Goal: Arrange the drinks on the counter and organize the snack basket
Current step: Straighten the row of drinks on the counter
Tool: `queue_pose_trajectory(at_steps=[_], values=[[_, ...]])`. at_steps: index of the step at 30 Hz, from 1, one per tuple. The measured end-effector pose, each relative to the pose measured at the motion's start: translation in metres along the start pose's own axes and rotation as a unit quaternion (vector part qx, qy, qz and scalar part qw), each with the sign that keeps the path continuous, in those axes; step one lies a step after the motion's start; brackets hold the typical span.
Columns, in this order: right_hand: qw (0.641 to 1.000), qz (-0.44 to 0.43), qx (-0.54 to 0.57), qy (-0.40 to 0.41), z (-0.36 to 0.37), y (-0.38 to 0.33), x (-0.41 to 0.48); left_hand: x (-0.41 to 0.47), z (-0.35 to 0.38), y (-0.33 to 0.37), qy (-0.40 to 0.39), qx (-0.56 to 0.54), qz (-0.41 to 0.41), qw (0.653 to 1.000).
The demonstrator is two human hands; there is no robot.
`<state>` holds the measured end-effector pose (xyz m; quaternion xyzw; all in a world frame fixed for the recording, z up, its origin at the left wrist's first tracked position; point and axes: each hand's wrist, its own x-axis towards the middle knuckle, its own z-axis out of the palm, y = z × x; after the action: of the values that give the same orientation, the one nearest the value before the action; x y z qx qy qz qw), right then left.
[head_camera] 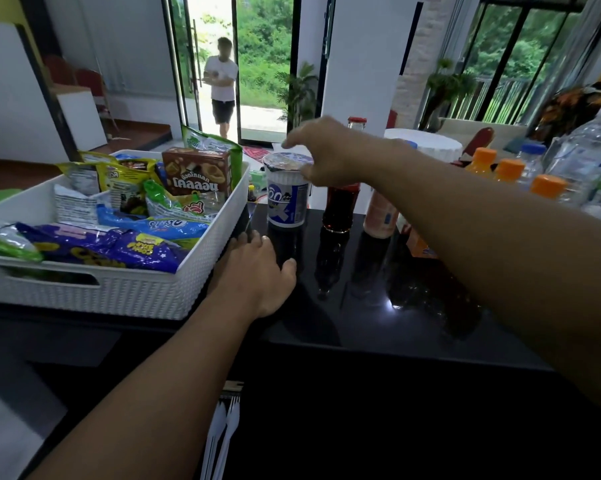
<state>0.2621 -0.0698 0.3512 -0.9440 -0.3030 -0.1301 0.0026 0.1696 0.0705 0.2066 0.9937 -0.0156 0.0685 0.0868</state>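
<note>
Where basket meets counter, left hand flat, fingers relaxed; right hand over cup rim, fingers loosely spread.

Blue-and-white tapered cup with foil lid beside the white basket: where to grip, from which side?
Take the blue-and-white tapered cup by its upper side wall, just under the rim, from the near side. It stands upright and widens upward, so a wrap there should hold. The white textured plastic basket crowds its left, the dark-liquid bottle its right; the foil lid looks flimsy.
</note>
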Motion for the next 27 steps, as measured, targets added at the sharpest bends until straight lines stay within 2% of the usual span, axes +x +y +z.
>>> queue_pose_trajectory(at_steps=[3, 10, 13, 18, 27], values=[[0.998, 0.023, -0.036, -0.038, 0.013, -0.003, 0.006, 0.001, 0.001, -0.002, 0.01, -0.004, 0.01, 1.0], [0.998, 0.024, 0.022, 0.051, 0.02, -0.003, 0.009, 0.003, 0.002, -0.004, 0.006, -0.006, 0.01, 1.0], [0.999, 0.039, 0.03, 0.005, 0.013, -0.001, 0.011, 0.003, 0.002, -0.004, 0.009, -0.007, 0.012, 1.0], [0.996, 0.043, -0.049, -0.069, 0.014, 0.005, 0.01, 0.004, 0.002, -0.004, 0.005, -0.009, 0.013, 1.0], [1.0, 0.023, -0.008, -0.006, 0.012, 0.001, 0.01, 0.006, 0.001, -0.008, -0.042, 0.0, 0.032, 0.999]])
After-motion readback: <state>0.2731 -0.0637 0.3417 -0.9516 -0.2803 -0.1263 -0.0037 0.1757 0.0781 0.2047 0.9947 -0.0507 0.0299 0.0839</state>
